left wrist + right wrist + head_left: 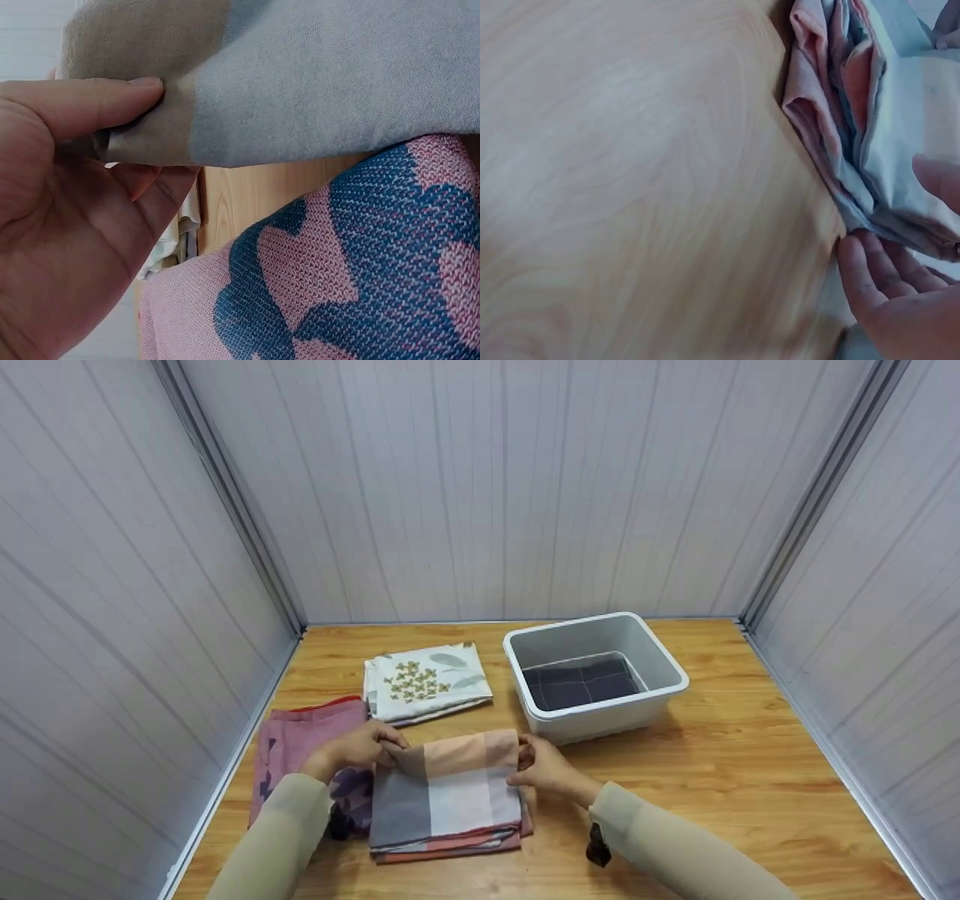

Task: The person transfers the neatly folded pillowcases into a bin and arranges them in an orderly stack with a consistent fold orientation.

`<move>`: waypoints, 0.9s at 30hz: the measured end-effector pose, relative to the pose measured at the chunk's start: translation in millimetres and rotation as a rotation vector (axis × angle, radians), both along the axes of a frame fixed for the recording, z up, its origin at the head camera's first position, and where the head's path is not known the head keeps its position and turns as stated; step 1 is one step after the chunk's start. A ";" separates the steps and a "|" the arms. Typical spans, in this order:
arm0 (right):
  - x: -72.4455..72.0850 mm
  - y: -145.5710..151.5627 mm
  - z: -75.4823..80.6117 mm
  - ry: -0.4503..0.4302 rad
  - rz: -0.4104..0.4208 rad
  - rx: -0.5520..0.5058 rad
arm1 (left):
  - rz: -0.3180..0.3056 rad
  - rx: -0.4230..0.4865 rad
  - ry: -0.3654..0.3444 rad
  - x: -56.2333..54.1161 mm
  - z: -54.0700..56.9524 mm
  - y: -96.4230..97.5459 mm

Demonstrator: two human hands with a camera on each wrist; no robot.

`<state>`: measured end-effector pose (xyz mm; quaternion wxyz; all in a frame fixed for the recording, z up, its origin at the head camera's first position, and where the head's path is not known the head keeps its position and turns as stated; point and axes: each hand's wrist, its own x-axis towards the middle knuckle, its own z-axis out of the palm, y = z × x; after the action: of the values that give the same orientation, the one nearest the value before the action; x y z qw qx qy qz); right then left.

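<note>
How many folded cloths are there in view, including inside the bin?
4: a checked cloth in front, a pink cloth left of it, a white floral cloth behind, and a dark cloth inside the bin. Others underneath could be hidden.

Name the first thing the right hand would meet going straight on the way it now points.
Likely the checked cloth: the right hand points leftward into it, holding its right edge. What lies beyond is hard to judge.

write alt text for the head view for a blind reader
A left hand and right hand hold a folded checked cloth on a wooden table. Nearby are a pink cloth, a white floral cloth and a pale tub holding a dark cloth.
</note>
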<state>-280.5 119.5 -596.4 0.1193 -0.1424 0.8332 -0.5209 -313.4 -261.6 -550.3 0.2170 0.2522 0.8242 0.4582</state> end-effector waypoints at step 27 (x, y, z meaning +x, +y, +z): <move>9.4 -4.1 22.9 0.095 0.036 -0.138 | 0.200 0.108 -0.055 -0.6 2.2 -12.6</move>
<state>-271.2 115.4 -573.5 0.0786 -0.1898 0.7973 -0.5675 -313.9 -274.2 -548.1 0.1791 0.1674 0.8132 0.5278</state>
